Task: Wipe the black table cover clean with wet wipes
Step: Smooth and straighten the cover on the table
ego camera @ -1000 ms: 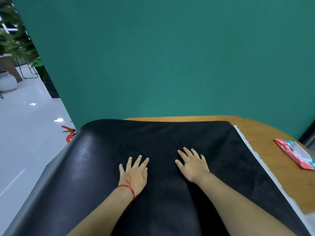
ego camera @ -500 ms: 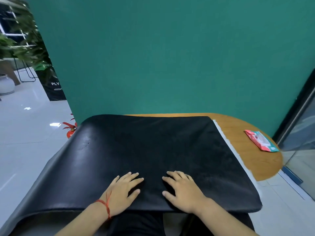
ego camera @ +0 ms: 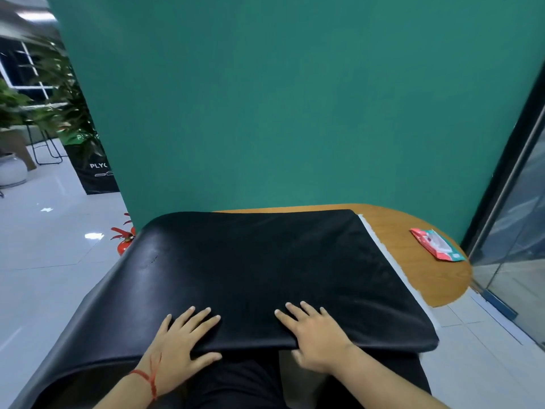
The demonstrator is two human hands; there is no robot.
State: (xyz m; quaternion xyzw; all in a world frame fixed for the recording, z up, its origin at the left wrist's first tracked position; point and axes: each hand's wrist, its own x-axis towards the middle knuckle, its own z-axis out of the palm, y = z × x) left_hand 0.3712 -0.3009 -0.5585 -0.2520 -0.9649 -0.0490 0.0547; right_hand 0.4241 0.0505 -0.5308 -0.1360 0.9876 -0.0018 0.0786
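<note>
Currently both hands lie on the near edge of the black table cover (ego camera: 265, 261), which is spread over most of the wooden desk (ego camera: 413, 270) and droops off its left side towards the floor. The left hand (ego camera: 182, 340), with a red string bracelet (ego camera: 147, 379) at the wrist, presses its straight, spread fingers flat on top of the cover, and its thumb sticks out just below the folded front edge. The right hand (ego camera: 315, 335) lies the same way a little to the right, fingers straight and flat on the cloth. Its thumb is blurred at the edge, so I cannot tell whether it tucks under the fold. Neither hand holds a wipe. The wet wipes pack (ego camera: 436, 245), red and teal, lies on the bare wood at the far right end of the desk, well apart from both hands and beside the cover's white-lined right edge. A green wall (ego camera: 265, 98) stands behind the desk.
</note>
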